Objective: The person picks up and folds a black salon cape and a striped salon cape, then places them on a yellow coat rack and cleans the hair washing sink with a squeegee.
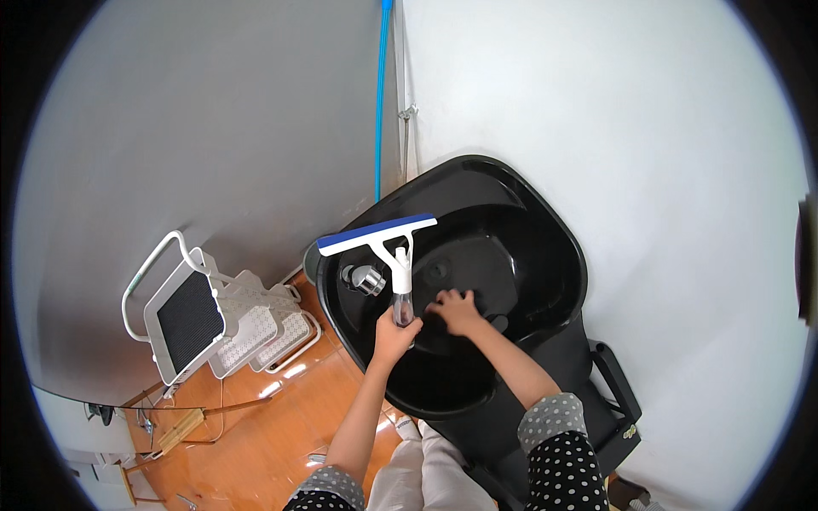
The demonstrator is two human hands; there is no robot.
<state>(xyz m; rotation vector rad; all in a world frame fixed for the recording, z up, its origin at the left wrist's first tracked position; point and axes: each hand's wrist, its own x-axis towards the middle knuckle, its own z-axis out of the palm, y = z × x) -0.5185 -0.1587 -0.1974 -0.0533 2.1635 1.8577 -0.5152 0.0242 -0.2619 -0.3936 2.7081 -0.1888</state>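
Observation:
My left hand (pixel 394 337) is wrapped round the clear bottle-like handle of a spray squeegee (pixel 401 274). Its white head with a blue blade points up and spans the left side of a black shampoo basin (pixel 545 204). Inside the basin, my right hand (pixel 456 312) reaches down with its fingers spread and nothing visible in them; whether the fingertips touch the surface I cannot tell. A chrome tap knob (pixel 368 280) sits on the basin's left rim beside the squeegee. Near the basin's middle a round drain (pixel 437 269) shows faintly.
A white tiered trolley (pixel 223 319) stands left of the basin on the orange tiled floor (pixel 273 443). A blue hose (pixel 381 102) hangs at the wall corner behind. The basin's black chair (pixel 562 375) with an armrest (pixel 615 383) lies at the right, against the white wall (pixel 682 213).

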